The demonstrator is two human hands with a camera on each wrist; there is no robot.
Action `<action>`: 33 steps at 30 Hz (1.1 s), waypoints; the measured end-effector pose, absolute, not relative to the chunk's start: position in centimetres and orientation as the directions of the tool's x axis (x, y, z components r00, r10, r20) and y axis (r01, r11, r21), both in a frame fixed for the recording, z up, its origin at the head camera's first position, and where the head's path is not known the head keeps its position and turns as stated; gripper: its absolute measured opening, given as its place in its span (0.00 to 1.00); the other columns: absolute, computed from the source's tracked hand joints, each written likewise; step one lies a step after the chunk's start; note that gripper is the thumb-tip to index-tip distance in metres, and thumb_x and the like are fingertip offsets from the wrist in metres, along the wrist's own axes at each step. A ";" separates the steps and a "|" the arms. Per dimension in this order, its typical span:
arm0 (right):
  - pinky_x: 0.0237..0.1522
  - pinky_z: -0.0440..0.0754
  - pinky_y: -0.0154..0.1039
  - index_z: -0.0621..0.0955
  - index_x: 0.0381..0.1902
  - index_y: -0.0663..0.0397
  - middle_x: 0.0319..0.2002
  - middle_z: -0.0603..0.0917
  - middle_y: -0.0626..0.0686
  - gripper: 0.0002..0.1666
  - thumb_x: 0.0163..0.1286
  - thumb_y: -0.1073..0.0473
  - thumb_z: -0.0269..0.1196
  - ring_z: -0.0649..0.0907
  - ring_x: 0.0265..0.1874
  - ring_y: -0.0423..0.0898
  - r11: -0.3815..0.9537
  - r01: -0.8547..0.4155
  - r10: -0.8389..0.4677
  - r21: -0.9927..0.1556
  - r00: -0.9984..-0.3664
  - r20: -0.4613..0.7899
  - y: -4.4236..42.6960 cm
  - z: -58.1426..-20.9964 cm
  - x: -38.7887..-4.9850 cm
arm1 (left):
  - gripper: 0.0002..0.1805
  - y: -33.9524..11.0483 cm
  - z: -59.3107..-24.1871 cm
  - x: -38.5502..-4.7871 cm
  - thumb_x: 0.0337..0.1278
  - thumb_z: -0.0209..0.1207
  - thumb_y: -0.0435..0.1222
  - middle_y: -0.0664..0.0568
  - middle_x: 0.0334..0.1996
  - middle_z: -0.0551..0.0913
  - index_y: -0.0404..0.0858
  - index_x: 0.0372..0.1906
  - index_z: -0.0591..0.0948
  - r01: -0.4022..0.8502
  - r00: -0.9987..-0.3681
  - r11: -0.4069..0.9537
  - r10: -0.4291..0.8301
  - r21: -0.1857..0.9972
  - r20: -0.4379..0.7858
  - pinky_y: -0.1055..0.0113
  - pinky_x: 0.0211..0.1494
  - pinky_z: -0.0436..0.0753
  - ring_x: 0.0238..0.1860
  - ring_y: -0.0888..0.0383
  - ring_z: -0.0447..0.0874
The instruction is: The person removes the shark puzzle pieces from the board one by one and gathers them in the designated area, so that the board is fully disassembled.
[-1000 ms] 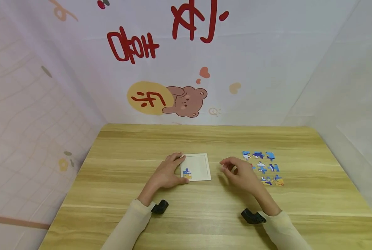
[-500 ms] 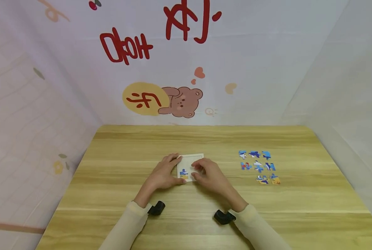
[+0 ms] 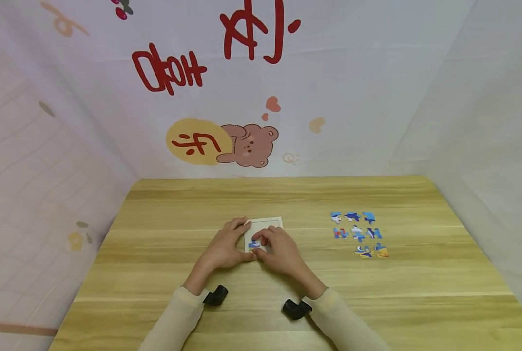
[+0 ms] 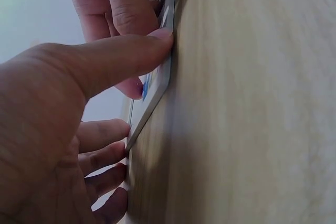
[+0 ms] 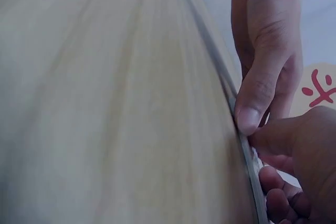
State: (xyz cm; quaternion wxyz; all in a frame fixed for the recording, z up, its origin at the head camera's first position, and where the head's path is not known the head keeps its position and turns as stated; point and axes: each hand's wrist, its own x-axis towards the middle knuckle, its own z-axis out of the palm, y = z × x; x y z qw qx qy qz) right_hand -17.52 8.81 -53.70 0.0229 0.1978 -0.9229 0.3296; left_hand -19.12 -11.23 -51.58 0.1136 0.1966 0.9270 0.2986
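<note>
A flat white puzzle tray (image 3: 264, 222) lies on the table, with one blue-and-yellow jigsaw puzzle piece (image 3: 254, 244) in its near left corner. My left hand (image 3: 224, 246) rests along the tray's left side, thumb against the near edge and index fingertip by the far left corner. Over the tray, my right hand (image 3: 280, 249) has its thumb and index finger on either side of that piece, seeming to pinch it. In the left wrist view, a fingertip of the right hand (image 4: 123, 11) touches the blue part of the piece. The right hand hides much of the tray.
Several loose puzzle pieces (image 3: 357, 233) lie in rows on the wooden table (image 3: 322, 302) to the right of the tray. A white printed cloth (image 3: 353, 87) hangs behind the table's far edge. Each wrist carries a black mount (image 3: 216, 296).
My right hand has moved left from beside the loose pieces onto the tray, its fingers reaching the piece in the corner. The left hand keeps its place at the tray.
</note>
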 end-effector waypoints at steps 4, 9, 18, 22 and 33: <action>0.39 0.72 0.34 0.86 0.46 0.42 0.34 0.79 0.40 0.13 0.63 0.52 0.73 0.73 0.35 0.38 0.709 -0.354 -0.332 -0.610 -0.931 0.154 8.5 -53.8 -17.4 | 0.50 -11.4 -51.6 -18.9 0.51 0.74 0.52 0.50 0.81 0.60 0.41 0.78 0.66 0.292 -0.899 0.744 0.428 0.601 -0.093 0.39 0.78 0.62 0.81 0.45 0.54; 0.40 0.72 0.34 0.86 0.46 0.43 0.36 0.80 0.42 0.14 0.62 0.53 0.74 0.73 0.36 0.39 0.688 -0.322 -0.313 -0.651 -0.940 0.134 8.2 -53.8 -17.5 | 0.51 -11.6 -51.8 -18.9 0.51 0.75 0.52 0.49 0.80 0.60 0.40 0.78 0.67 0.291 -0.902 0.745 0.423 0.600 -0.089 0.40 0.78 0.62 0.81 0.44 0.55; 0.38 0.73 0.33 0.86 0.43 0.40 0.27 0.82 0.40 0.11 0.65 0.61 0.73 0.77 0.32 0.40 0.566 -0.300 -0.284 -0.768 -0.945 0.160 8.8 -53.7 -17.5 | 0.51 -11.4 -51.6 -18.9 0.50 0.75 0.53 0.50 0.80 0.60 0.42 0.78 0.67 0.280 -0.905 0.744 0.416 0.606 -0.093 0.39 0.78 0.62 0.81 0.45 0.55; 0.38 0.78 0.31 0.86 0.42 0.44 0.28 0.84 0.41 0.09 0.65 0.60 0.73 0.80 0.31 0.38 0.533 -0.298 -0.279 -0.792 -0.945 0.168 9.1 -53.6 -17.6 | 0.51 -11.2 -51.6 -19.0 0.50 0.75 0.52 0.49 0.80 0.61 0.40 0.77 0.68 0.290 -0.903 0.743 0.421 0.603 -0.084 0.39 0.78 0.62 0.81 0.45 0.55; 0.34 0.79 0.31 0.88 0.38 0.43 0.30 0.86 0.40 0.03 0.68 0.54 0.72 0.80 0.29 0.36 0.490 -0.259 -0.295 -0.832 -0.948 0.122 10.2 -53.4 -17.8 | 0.52 -11.3 -51.6 -18.9 0.50 0.75 0.53 0.50 0.81 0.59 0.42 0.78 0.66 0.265 -0.906 0.747 0.410 0.609 -0.108 0.40 0.79 0.61 0.81 0.45 0.54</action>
